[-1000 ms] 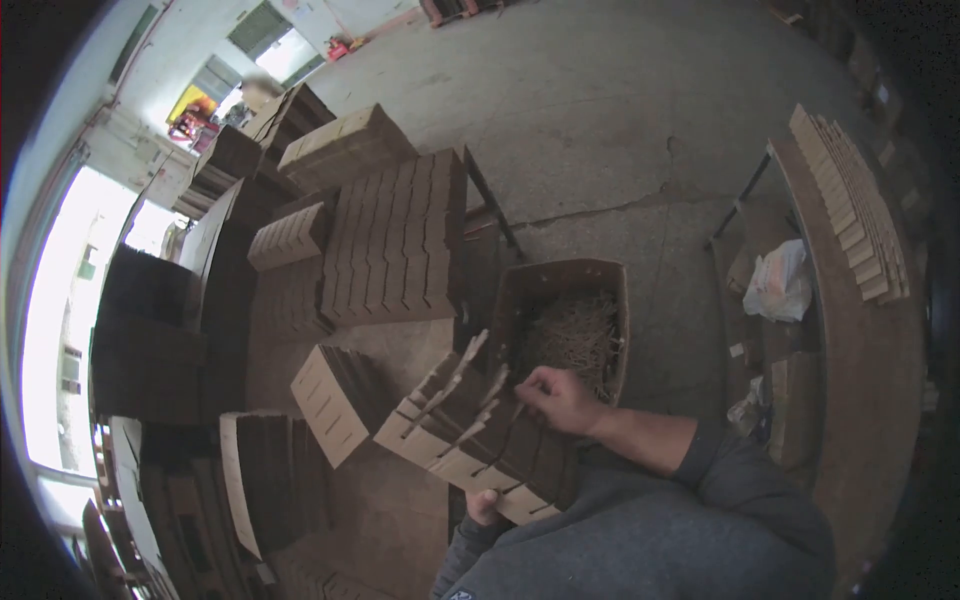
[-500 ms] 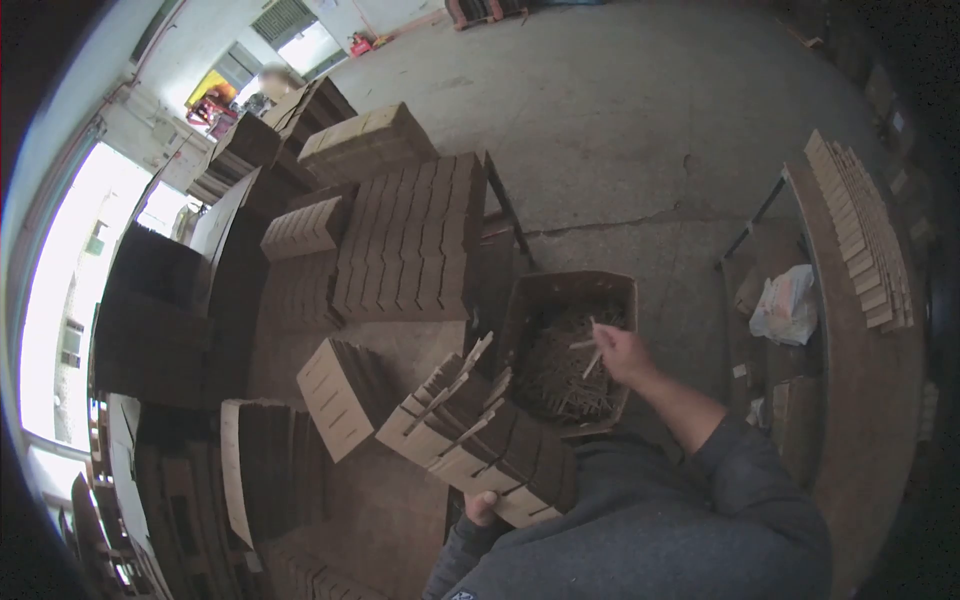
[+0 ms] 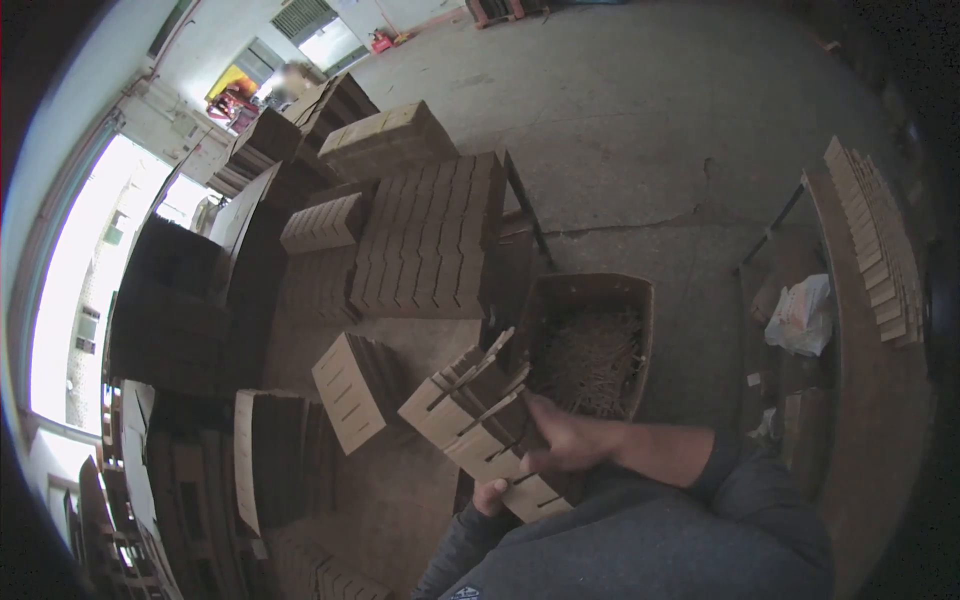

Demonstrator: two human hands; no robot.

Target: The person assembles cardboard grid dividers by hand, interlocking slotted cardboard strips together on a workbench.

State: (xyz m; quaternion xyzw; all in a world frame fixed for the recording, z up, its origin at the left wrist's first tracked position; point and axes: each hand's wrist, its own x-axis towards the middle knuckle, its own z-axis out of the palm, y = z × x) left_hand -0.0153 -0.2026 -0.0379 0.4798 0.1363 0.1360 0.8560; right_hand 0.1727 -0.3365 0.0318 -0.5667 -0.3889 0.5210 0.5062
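Note:
A stack of slotted cardboard pieces point(image 3: 480, 440) is held tilted in front of my body, its upper ends fanned apart. My left hand point(image 3: 490, 496) grips the stack's lower edge, thumb on the front face and the other fingers hidden beneath. Against the stack's right side, my right hand point(image 3: 560, 437) is closed round the pieces, with the thumb near the slots; its fingertips are partly hidden. Just beyond it stands a brown bin point(image 3: 648, 330) holding many thin cardboard strips point(image 3: 590, 360).
On the table point(image 3: 400, 520), another slotted stack point(image 3: 350, 395) leans left of my hands. Large piles of folded cardboard point(image 3: 425, 235) stand behind. At right, a shelf point(image 3: 850, 430) carries more cardboard pieces point(image 3: 878, 245) and a white plastic bag point(image 3: 800, 315) below. A blurred person point(image 3: 290, 82) is far back.
My right hand has moved from above the bin down to the stack, and the thin strips it held no longer show. The view has shifted slightly, moving the scene to the right.

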